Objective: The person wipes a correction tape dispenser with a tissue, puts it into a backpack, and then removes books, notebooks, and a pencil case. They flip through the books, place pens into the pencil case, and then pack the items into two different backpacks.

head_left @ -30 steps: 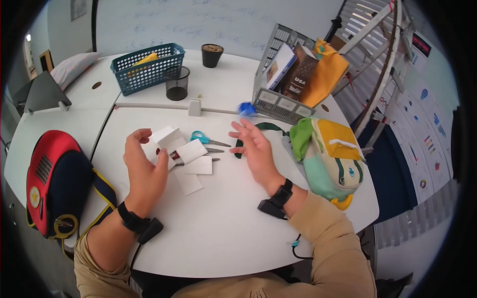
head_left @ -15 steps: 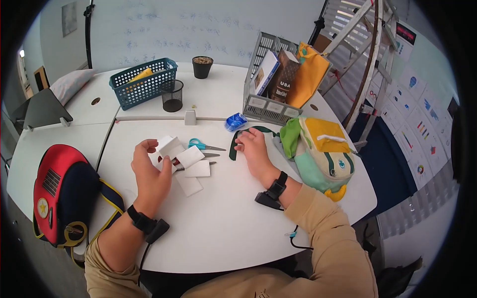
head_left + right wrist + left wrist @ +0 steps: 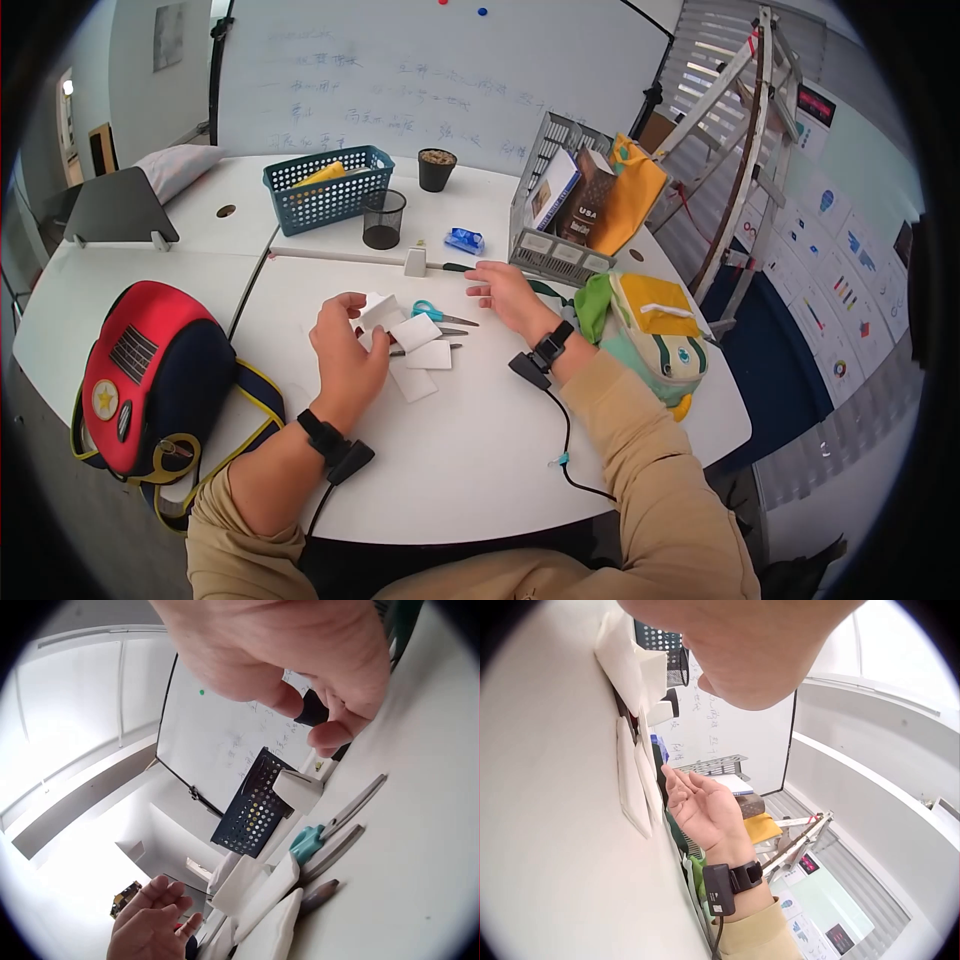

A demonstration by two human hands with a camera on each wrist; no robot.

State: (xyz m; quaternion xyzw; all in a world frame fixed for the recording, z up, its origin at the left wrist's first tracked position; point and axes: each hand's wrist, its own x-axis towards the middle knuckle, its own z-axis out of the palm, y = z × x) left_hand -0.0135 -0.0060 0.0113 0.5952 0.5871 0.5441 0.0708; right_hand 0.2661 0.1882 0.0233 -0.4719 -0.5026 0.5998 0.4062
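Mostly, a white table point(image 3: 470, 450) carried the things, with a pair of teal-handled scissors point(image 3: 432, 312) lying near its middle. Well left of the scissors sat a red and navy backpack point(image 3: 165, 385); to their right, a green, yellow and beige backpack point(image 3: 650, 335). Beyond them and rightward stood a grey crate point(image 3: 545, 246) with books and an orange item, and beyond them leftward a blue-green basket point(image 3: 325, 207).

Left of the scissors hung the left hand point(image 3: 348, 360), its grip spread, thumb well apart from bent fingers, holding nothing that showed. Right of them was the right hand point(image 3: 510, 300), its grip loose, fingers gently bent (whether they touched the dark green strap point(image 3: 548, 291) just beside them, I could not tell).

A mesh cup point(image 3: 383, 222) stood beyond the scissors. White pieces point(image 3: 415, 333) lay heaped against the scissors' near side, close by the left fingers; a grey blade point(image 3: 335, 855) lay just beside the scissors. Beyond them rested a small blue packet point(image 3: 465, 240).
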